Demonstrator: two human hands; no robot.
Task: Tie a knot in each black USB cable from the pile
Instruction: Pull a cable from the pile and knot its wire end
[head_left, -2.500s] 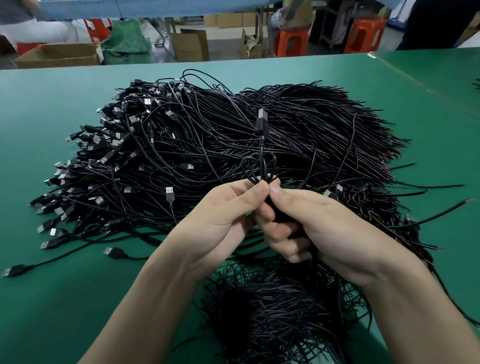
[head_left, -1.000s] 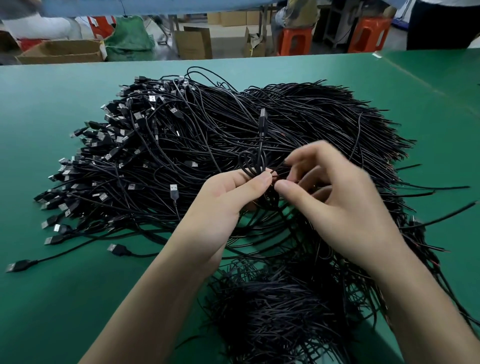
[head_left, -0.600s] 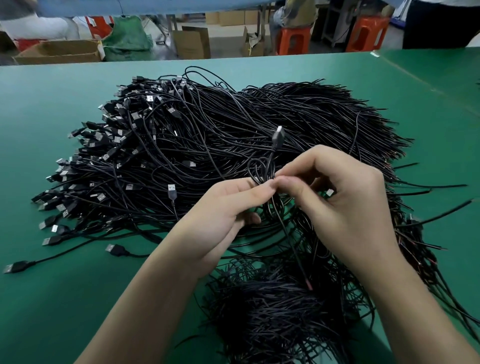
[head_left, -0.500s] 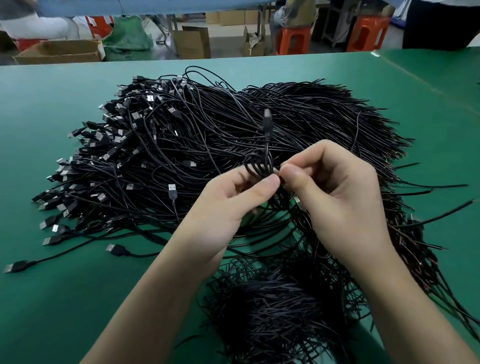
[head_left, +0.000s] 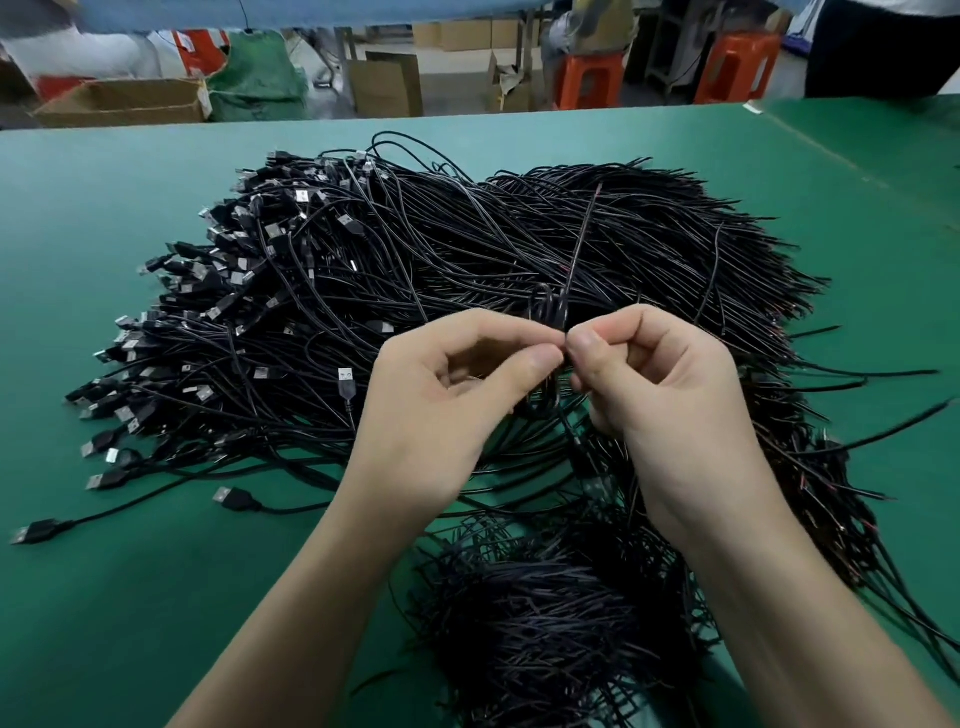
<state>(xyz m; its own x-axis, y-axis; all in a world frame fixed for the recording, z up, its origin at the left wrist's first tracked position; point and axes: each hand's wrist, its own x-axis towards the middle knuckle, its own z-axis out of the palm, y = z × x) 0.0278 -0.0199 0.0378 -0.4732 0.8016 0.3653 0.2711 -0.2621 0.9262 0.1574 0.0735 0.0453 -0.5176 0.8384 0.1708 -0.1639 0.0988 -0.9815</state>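
A big pile of black USB cables (head_left: 467, 270) covers the middle of the green table (head_left: 104, 597); plugs point left, bare wire ends right. Above its near part my left hand (head_left: 441, 405) and my right hand (head_left: 660, 395) meet thumb to thumb. Both pinch one black cable (head_left: 579, 249) at a small loop (head_left: 545, 306) just above the fingertips. Its thin bare end rises up and away over the pile. The plug end hangs below my right hand, blurred. A smaller heap of dark knotted cables (head_left: 545, 613) lies close to me between my forearms.
Loose plugs (head_left: 234, 499) trail off the pile's left side onto the table. A second green table (head_left: 883, 145) joins at the far right. Beyond the far edge are cardboard boxes (head_left: 124, 101), orange stools (head_left: 592, 78) and a person standing at the top right.
The plug end that stood up above my hands has gone down below them; the bare wire end now points up. My right hand has turned palm-side toward me, fingers curled, still pinching.
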